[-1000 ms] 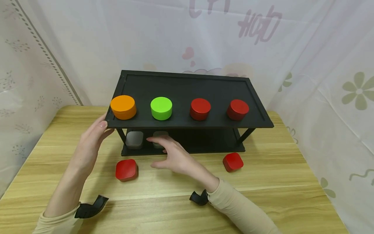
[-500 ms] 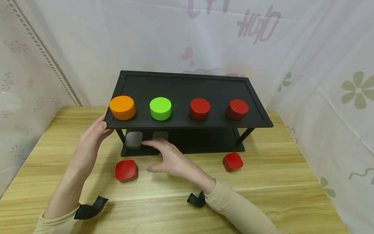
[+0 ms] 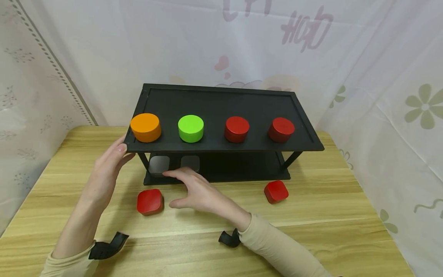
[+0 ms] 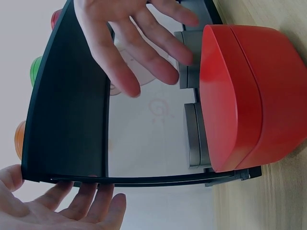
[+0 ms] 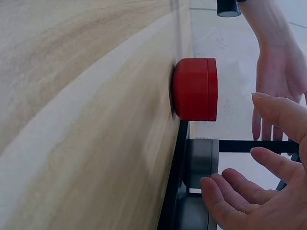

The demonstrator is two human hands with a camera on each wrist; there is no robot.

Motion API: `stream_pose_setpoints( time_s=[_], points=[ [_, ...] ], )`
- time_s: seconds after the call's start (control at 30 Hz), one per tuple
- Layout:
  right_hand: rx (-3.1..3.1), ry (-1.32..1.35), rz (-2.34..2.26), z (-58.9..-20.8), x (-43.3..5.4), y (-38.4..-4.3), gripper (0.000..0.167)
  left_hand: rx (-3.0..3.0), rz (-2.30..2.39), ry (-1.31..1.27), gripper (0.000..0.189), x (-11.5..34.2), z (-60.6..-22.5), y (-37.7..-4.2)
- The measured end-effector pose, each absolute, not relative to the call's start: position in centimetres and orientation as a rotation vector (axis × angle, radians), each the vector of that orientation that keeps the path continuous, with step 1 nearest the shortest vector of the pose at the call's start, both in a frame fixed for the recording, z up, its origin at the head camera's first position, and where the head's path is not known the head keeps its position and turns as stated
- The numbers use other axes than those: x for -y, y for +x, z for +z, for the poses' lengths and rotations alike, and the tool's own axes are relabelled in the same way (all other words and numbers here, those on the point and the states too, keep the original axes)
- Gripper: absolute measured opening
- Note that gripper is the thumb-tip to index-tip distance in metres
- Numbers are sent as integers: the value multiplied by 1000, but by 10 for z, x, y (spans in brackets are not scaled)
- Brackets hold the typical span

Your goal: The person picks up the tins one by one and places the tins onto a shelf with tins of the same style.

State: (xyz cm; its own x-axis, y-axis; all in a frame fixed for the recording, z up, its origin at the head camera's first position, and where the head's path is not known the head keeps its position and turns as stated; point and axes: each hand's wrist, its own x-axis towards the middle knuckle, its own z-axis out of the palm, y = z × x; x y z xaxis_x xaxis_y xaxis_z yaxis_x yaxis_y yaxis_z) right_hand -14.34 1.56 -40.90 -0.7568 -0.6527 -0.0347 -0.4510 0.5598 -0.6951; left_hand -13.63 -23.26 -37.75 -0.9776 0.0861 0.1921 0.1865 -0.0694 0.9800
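Note:
In the head view, a two-tier black rack (image 3: 221, 104) stands on the wooden table. My left hand (image 3: 107, 165) holds its front left corner, thumb on the edge and fingers beneath the top board. My right hand (image 3: 197, 190) hovers in front of the lower shelf, fingers apart and holding nothing. Two grey rounded-square tins (image 3: 159, 164) sit at the left of that shelf; the right hand's fingers overlap the front of them. Nearest on the table is a red rounded-square tin (image 3: 150, 202), left of the right thumb. In the right wrist view it shows a lid seam (image 5: 196, 89).
Along the top board's front stand an orange round tin (image 3: 145, 127), a green round tin (image 3: 191, 129) and two red round tins (image 3: 237, 129). Another red squarish tin (image 3: 276, 192) lies on the table at right. A patterned white cloth (image 3: 221, 46) hangs behind.
My right hand has shifted left and a little toward me, from before the second grey tin toward the first. My left hand has stayed at the rack's corner.

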Motion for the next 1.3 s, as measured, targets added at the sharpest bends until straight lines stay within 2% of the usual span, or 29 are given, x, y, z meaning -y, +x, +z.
stream_pose_setpoints(
  time_s=[1.3],
  points=[
    [-2463, -996, -877, -432, 19, -135, 73, 2111, -2214, -286, 46, 231, -375, -135]
  ],
)
